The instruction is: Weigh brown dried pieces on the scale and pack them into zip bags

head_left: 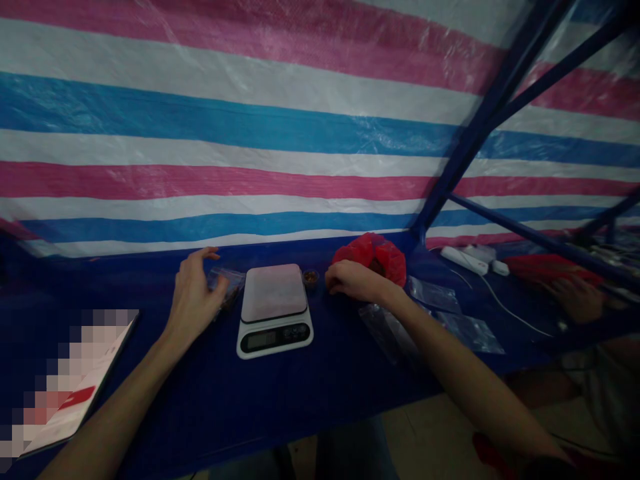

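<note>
My left hand [195,293] is beside a small clear plastic bag [231,277] with something dark in it. Its fingers are spread, with the thumb at the bag's edge. A white kitchen scale [275,300] lies between my two hands, nothing on its plate. Just right of the scale stands a small clear cup [311,279] with brownish bits inside. My right hand [353,280] is in front of an open red plastic bag [393,260]. Its fingers are curled together and point toward the cup; whatever they hold is hidden.
Several flat clear bags [470,332] lie to the right on the blue table [200,400]. A white power strip [464,260] with a cable is further back. At left lies a flat screen [85,393], partly pixelated. Blue frame bars [470,147] and another person's hand [575,297] are at right.
</note>
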The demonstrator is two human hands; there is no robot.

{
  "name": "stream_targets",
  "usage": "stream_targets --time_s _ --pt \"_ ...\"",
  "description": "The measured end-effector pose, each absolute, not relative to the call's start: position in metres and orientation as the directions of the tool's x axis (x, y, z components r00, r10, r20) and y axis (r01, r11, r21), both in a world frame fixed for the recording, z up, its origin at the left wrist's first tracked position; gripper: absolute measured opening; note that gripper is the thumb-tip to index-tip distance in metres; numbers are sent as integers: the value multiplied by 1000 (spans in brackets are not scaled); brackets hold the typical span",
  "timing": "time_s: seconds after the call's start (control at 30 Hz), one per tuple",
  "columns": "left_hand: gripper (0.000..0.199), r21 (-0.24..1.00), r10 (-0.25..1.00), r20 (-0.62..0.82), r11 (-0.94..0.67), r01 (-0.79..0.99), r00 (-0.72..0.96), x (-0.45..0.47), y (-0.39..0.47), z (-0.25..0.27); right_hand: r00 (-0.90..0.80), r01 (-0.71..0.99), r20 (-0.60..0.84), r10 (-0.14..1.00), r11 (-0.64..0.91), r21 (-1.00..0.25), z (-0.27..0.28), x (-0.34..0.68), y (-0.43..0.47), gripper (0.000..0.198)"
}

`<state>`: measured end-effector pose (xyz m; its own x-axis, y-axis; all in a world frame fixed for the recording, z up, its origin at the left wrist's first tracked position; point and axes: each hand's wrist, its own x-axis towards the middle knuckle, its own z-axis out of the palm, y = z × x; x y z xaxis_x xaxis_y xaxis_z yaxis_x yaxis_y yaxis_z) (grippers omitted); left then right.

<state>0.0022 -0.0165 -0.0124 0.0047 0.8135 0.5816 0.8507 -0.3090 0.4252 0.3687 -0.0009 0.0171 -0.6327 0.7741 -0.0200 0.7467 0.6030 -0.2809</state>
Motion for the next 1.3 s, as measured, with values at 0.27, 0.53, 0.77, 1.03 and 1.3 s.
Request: stream_targets --time_s 0.27,0.53,0.77,1.03,1.3 --pt "48 422 810 586 -334 843 28 3 -15 -15 -489 650 425 762 643 -406 17 344 -8 10" --pt "50 442 811 585 -335 832 15 3 -16 -16 -380 637 499 779 612 -469 13 354 -1 24" --pt "49 451 812 583 -333 828 9 1 -13 -18 -654 606 168 738 644 -467 67 398 -30 29" --pt "49 453 799 601 -379 807 38 6 -15 -15 -621 776 -30 783 608 -166 24 427 -72 21" --pt "45 603 809 567 -537 590 157 19 -30 8 -581 699 325 746 662 -270 34 405 -77 11"
